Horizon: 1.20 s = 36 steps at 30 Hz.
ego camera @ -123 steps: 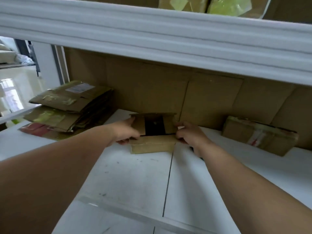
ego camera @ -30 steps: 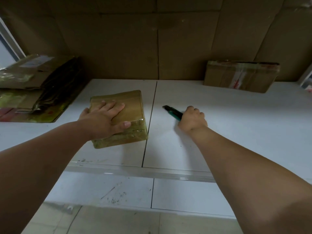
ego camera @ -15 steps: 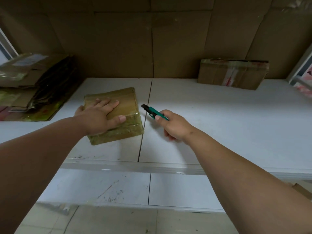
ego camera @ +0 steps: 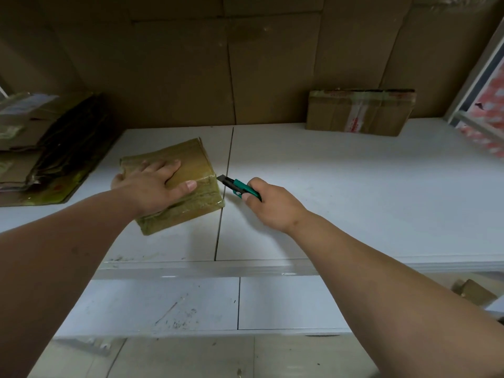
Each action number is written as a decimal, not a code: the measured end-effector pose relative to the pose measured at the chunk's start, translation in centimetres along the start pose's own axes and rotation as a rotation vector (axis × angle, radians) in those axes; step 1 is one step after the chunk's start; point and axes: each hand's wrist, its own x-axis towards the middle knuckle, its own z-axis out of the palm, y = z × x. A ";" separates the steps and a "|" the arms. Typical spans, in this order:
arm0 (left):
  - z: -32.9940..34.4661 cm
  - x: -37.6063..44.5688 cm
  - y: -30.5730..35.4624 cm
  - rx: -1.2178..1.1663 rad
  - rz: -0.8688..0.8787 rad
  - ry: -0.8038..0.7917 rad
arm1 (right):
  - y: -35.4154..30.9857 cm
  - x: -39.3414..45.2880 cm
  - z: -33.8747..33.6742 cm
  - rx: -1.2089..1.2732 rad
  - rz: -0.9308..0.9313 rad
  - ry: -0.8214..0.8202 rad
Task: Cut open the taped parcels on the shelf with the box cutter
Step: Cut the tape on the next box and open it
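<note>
Head view: the left hand (ego camera: 152,186) presses flat, fingers straight, on a glossy tape-wrapped cardboard parcel (ego camera: 191,165) near the white shelf's (ego camera: 354,200) front-left. The right hand (ego camera: 272,205) grips a green box cutter (ego camera: 240,189), its tip at the parcel's right edge. Another taped parcel (ego camera: 360,113) sits at the back-right edge.

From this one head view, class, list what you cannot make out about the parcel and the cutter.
- Taped parcel: the top under the left hand is covered; its far sides face away.
- Box cutter: its rear is hidden in the right hand; too small to tell whether the tip touches the tape.
- Second parcel: label print too small.
- Flattened cartons: cut off by the left edge.
</note>
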 end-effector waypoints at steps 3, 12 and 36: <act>0.1 0.0 -0.1 -0.002 0.001 0.004 | 0.4 0.3 -0.2 -0.055 -0.036 0.010; 0.3 0.3 -0.4 0.002 0.010 -0.003 | 1.0 1.2 -0.9 -0.039 -0.106 -0.012; 0.2 0.0 -0.5 0.029 0.020 -0.005 | 1.6 3.1 -1.1 -0.257 -0.164 -0.147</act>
